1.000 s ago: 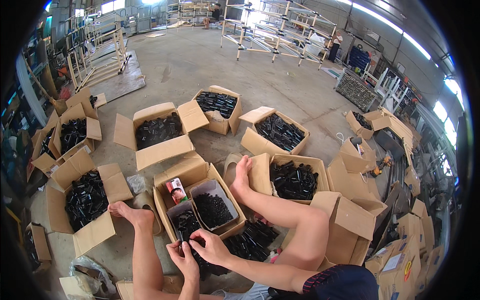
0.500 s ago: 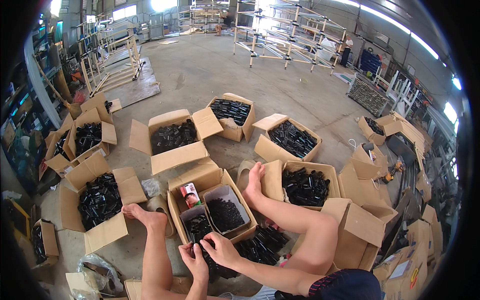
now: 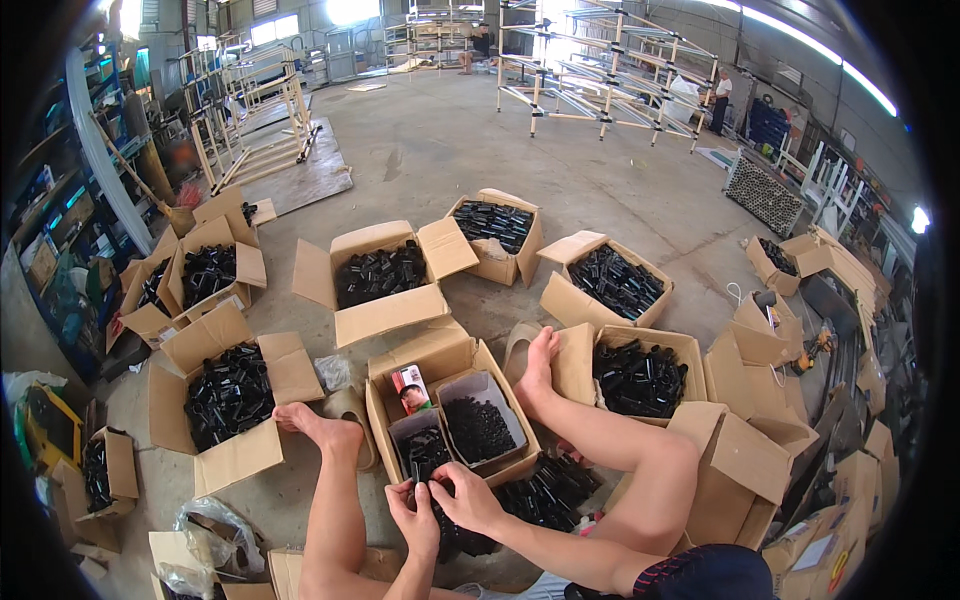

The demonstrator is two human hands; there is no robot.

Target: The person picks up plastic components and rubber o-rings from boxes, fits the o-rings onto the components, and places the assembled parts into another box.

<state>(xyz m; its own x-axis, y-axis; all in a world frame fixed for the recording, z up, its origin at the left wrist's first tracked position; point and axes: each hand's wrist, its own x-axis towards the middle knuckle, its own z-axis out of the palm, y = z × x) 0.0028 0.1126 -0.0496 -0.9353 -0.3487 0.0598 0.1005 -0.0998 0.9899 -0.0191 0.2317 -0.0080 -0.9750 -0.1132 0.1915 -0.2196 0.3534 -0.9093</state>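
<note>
Both hands meet just over the near edge of a cardboard box point(image 3: 375, 420) set between my legs. My left hand point(image 3: 415, 520) pinches a small black fitting point(image 3: 416, 470) in its fingertips. My right hand point(image 3: 470, 500) has its fingers closed on the same piece from the right; its exact shape is too small to tell. Inside the box, a narrow grey bin point(image 3: 398, 428) and a larger grey bin point(image 3: 520, 437) contain small black parts. A phone point(image 3: 410, 388) with a picture on its screen leans behind the narrow bin. Longer black fittings point(image 3: 550, 495) lie heaped beneath my right forearm.
Open cartons of black fittings stand around me: one at left point(image 3: 215, 470), one beyond the phone point(image 3: 390, 325), one at right point(image 3: 700, 355). An open carton point(image 3: 740, 450) sits beside my right knee. Pipe racks point(image 3: 600, 80) and a few people are farther off.
The whole view has shifted, so everything sits slightly farther right. My hands stay together over the box edge, and the dark piece now shows upright between the fingertips.
</note>
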